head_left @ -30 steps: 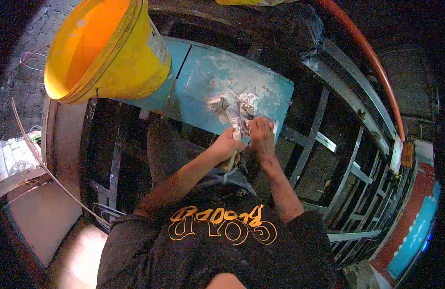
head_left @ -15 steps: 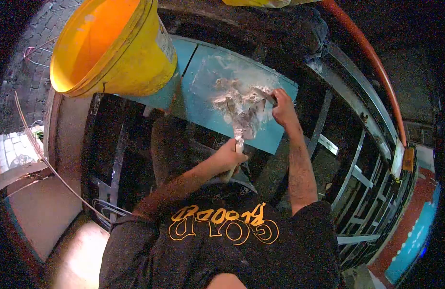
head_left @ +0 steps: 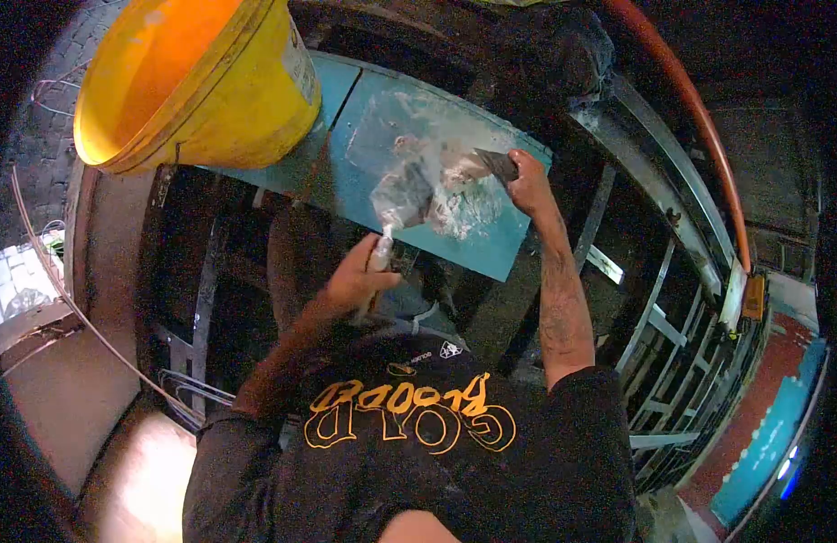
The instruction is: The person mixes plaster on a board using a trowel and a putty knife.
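Note:
My left hand (head_left: 355, 279) is closed around the whitish, coated handle of a trowel. The trowel's grey blade (head_left: 404, 192) lies over a light blue board (head_left: 486, 258), at the left side of a pale, powdery heap of plaster (head_left: 471, 210). At the right end of the board, my right hand (head_left: 530, 185) grips a scraper. Its dark blade (head_left: 496, 164) points left at the heap's upper edge. The fingers hide most of the scraper's handle. A thin white smear covers the board behind the heap.
A large yellow bucket (head_left: 224, 118) stands tilted in view on the board's left part. Metal frames (head_left: 658, 317) and an orange pipe (head_left: 708, 127) are on the right. A thin cable (head_left: 65, 281) curves along the left. Dark cloth or plastic (head_left: 586, 59) lies behind the board.
My left hand and trowel have moved left, and the blade has swung to the heap's left side. The right hand stays near the board's right end. The plaster now lies more to the right.

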{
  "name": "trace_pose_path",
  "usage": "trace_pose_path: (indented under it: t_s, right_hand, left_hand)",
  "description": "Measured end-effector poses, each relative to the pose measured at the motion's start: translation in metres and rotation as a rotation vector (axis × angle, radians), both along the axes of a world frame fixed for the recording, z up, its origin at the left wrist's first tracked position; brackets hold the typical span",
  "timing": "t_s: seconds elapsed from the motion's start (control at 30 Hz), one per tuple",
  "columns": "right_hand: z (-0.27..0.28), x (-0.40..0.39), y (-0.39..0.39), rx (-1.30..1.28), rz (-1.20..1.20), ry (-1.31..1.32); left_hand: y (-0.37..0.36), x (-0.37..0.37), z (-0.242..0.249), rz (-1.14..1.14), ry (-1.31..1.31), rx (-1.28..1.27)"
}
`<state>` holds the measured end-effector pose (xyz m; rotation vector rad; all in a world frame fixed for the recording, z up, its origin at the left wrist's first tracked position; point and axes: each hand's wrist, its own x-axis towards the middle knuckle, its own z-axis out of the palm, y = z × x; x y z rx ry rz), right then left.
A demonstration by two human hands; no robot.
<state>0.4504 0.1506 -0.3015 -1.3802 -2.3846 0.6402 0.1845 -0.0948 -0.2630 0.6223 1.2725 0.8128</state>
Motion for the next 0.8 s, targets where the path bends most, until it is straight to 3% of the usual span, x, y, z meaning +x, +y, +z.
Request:
trace_pose_path:
  t_s: [0.13,0.23,0.33,0.37,0.4,0.43,0.5,0.6,0.7,0.8]
  right_hand:
    - [0.012,-0.001,0.004,-0.052,0.007,-0.059]
    - [0.023,0.001,-0.008,0.086,-0.02,-0.004]
    - [0.03,0.014,-0.003,-0.115,-0.083,0.202]
    - [0.042,0.004,-0.011,-0.108,-0.06,0.202]
    - [0.019,0.019,-0.002,-0.095,-0.043,0.123]
    - [-0.017,0.051,0.017,-0.181,0.006,0.104]
    - [-0.002,0.041,-0.007,-0.172,-0.061,0.127]
    - [0.009,0.043,-0.025,-0.211,-0.104,0.255]
    - [0.003,0.053,-0.027,-0.022,0.131,-0.152]
    - [0.039,0.019,-0.054,0.018,-0.017,0.035]
  left_hand:
    - [0.002,-0.033,-0.017,-0.042,-0.068,0.188]
    - [-0.001,-0.039,-0.01,0.041,0.058,0.097]
    - [0.0,-0.038,-0.033,0.044,0.067,0.365]
    - [-0.001,-0.038,-0.049,-0.036,0.099,0.316]
    - [-0.002,-0.031,-0.036,0.128,0.035,0.594]
    - [-0.002,-0.023,-0.041,0.091,-0.057,0.454]
    - [0.0,-0.015,-0.026,0.064,0.482,0.708]
    - [-0.01,0.0,0.002,0.084,0.587,0.701]
    - [-0.015,0.004,0.009,0.153,0.522,0.638]
    - [-0.015,-0.017,-0.005,0.138,0.591,0.615]
